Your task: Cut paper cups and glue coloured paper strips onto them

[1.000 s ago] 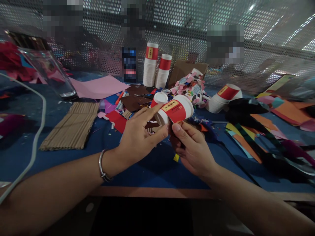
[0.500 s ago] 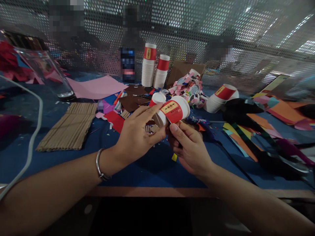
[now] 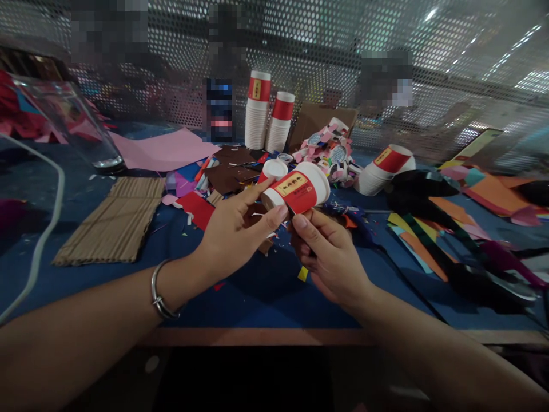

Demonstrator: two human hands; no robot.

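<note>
We'd call this mid-handling: one red-and-white paper cup (image 3: 302, 191) is up in the hands, its printed side facing us, no cut or tear on the part we can see. What's finished on its hidden side, we can't tell. Left over, by our reading: plenty of cups not in hand. Two upright cup stacks (image 3: 257, 123) at the back, a tilted cup stack (image 3: 380, 174) to the right, and a second cup (image 3: 274, 169) just behind the held one. A heap of pink-and-white paper pieces (image 3: 330, 151) sits farther back; how it relates, unclear.

Grip: the cup lies on its side above the blue table (image 3: 257, 312), rim toward the right, base toward the left. Left hand (image 3: 234, 226) grips the base end, index finger above, thumb below. Right hand (image 3: 330, 246) is curled at the underside, thumb up near the wall; fingers partly hidden, so we can't tell whether it closes on anything.
</note>
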